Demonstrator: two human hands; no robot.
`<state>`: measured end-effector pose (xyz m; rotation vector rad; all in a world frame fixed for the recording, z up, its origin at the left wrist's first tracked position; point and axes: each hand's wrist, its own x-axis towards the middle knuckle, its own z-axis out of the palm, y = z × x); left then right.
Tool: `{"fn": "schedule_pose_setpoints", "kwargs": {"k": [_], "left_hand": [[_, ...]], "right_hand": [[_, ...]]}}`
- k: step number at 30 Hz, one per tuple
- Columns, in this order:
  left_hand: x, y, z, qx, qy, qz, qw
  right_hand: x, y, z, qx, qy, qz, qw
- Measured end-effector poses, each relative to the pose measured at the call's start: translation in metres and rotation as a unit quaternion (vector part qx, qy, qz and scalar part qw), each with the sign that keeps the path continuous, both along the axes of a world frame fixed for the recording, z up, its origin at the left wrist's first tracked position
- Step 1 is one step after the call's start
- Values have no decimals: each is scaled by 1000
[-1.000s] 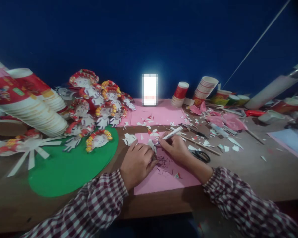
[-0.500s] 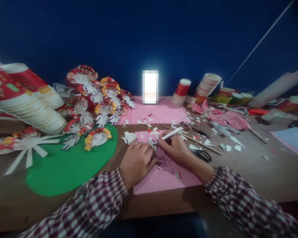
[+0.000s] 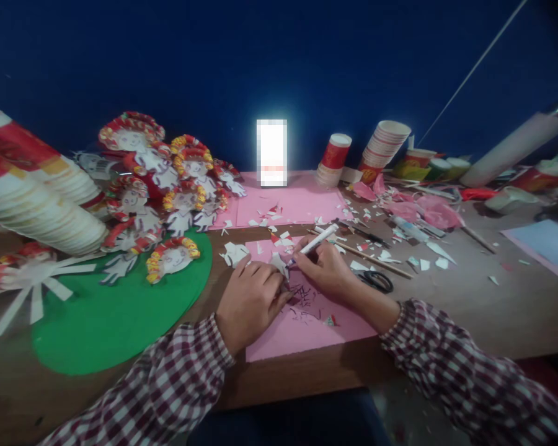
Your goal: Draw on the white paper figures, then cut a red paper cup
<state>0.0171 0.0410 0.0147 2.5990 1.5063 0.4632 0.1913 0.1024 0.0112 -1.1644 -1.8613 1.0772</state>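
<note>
A white marker [image 3: 322,238] slants up out of my right hand [image 3: 328,269], pinched between thumb and fingers, its tip low by a small white paper cutout [image 3: 279,261]. My left hand [image 3: 250,302] grips that cutout with curled fingers, which cover much of it. Under both hands lies a pink sheet [image 3: 272,347] with dark pen strokes and a small coloured scrap on it. White paper pieces [image 3: 235,253] rest just beyond my left fingers. Black-handled scissors [image 3: 376,280] lie beside my right wrist, partly hidden.
On the left, paper dolls [image 3: 172,260] with red and yellow curls stand and lie around a green sheet [image 3: 121,328]. Stacked paper cups [image 3: 41,210] lean there; more cups [image 3: 335,160] stand at the back. A lit phone [image 3: 272,152] stands before the blue wall. Scraps and a stick [image 3: 376,259] litter the right.
The view has shifted slightly, so the things on the left sit further left. Both hands keep their holds on the cutout and marker; the marker's angle is slightly different.
</note>
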Motion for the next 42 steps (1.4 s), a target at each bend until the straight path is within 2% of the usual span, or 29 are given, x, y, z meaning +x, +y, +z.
{"fn": "schedule_pose_setpoints", "kwargs": {"k": [18, 28, 42], "left_hand": [[0, 0, -1, 4, -1, 2, 1000], [0, 0, -1, 10, 0, -1, 1000], [0, 0, -1, 4, 4, 0, 1000]], "right_hand": [[-2, 0, 4, 26, 6, 21, 999], [-1, 1, -2, 36, -3, 17, 999], [-1, 1, 1, 65, -24, 19, 997]]}}
